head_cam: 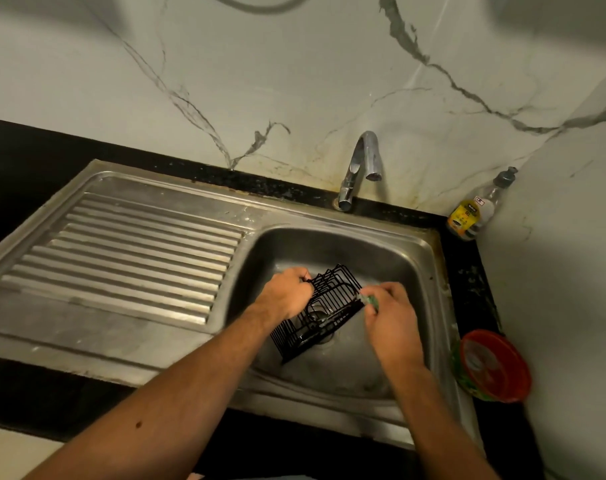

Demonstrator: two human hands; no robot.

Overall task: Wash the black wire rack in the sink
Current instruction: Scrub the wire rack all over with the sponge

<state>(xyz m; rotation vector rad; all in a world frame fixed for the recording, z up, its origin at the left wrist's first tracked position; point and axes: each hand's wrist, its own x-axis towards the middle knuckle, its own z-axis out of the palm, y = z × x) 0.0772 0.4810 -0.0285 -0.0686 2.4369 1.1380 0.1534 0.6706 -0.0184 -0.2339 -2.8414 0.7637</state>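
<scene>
My left hand [287, 292] curls its fingers round the black wire rack [320, 311], tilting it over the sink [422, 258] drain. My right hand [389, 315] pinches a green scrubber [370, 301] at its fingertips against the rack's end, to scrub, I judge.

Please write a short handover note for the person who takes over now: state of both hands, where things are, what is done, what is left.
Left hand grips the black wire rack, tilted over the drain in the steel sink basin.
Right hand pinches a green scrub pad against the rack's right end.
Chrome tap: no water visible.
Done: cannot tell how much is scrubbed.
Left: probably more scrubbing, then a rinse.
</scene>
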